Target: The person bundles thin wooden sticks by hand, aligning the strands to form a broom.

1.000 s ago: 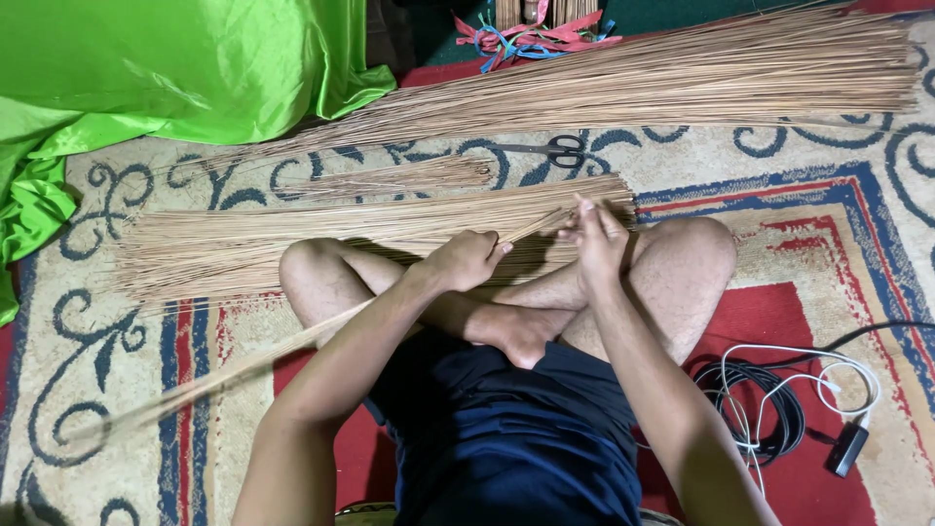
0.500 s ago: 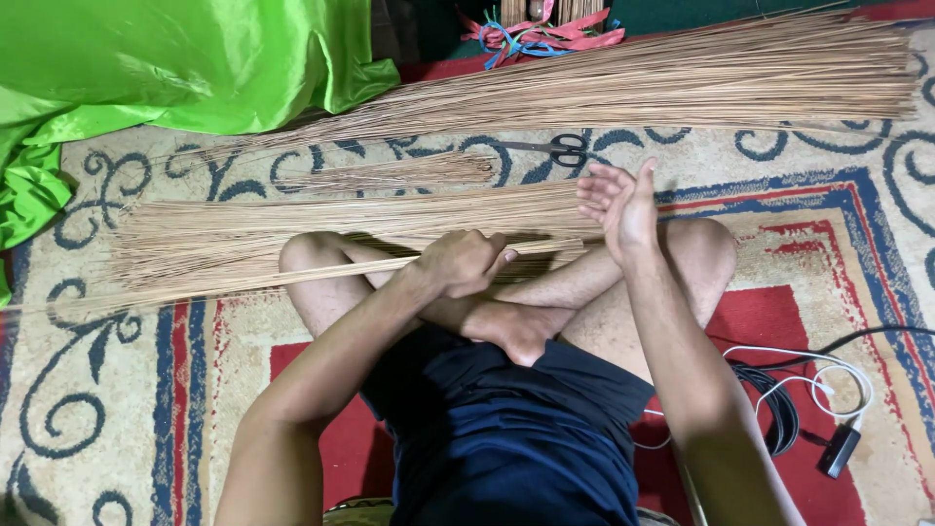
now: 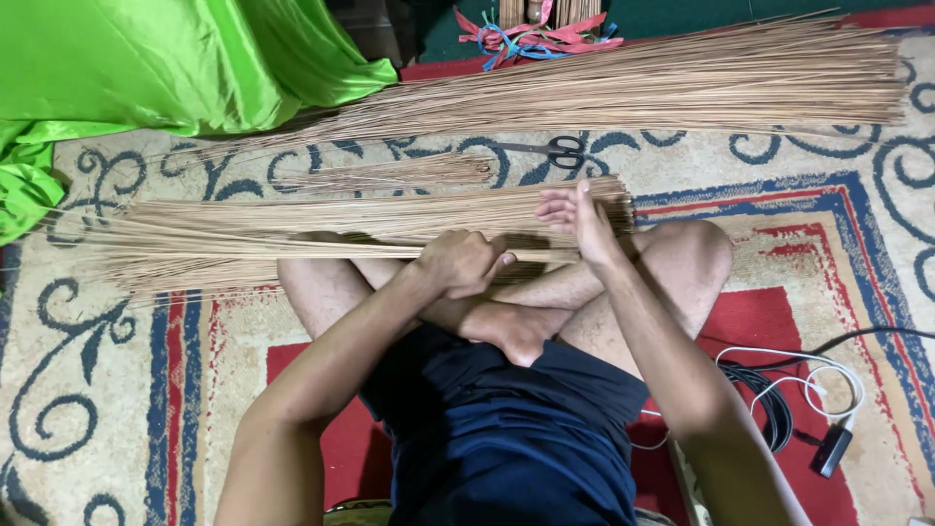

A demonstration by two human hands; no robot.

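Near the centre of the frame the left hand (image 3: 466, 263) was curled shut around a single thin stick (image 3: 292, 255) that ran out level toward the left of the frame, lying along the near edge of the near bundle of sticks (image 3: 341, 222). A second before, that stick had slanted down toward the lower left of the picture, well clear of the pile; now it lay flat against the bundle, which reads as the stick being brought in to join the others. The right hand (image 3: 582, 216) had shifted too: half a second earlier it was lifted with fingers spread, and now it rested on the right-hand end of the same bundle, fingers loosely apart and pressing on the stick ends rather than gripping any. The person sat cross-legged on a patterned carpet (image 3: 117, 390) with the bundle across the shins. Beyond it lay a smaller loose bunch (image 3: 409, 173), black-handled scissors (image 3: 550, 149), and a long pile of sticks (image 3: 662, 78) across the upper frame. Green cloth (image 3: 166, 58) filled the upper left, coloured ribbons (image 3: 531, 34) sat at top centre, and cables with a charger (image 3: 818, 409) lay at lower right.
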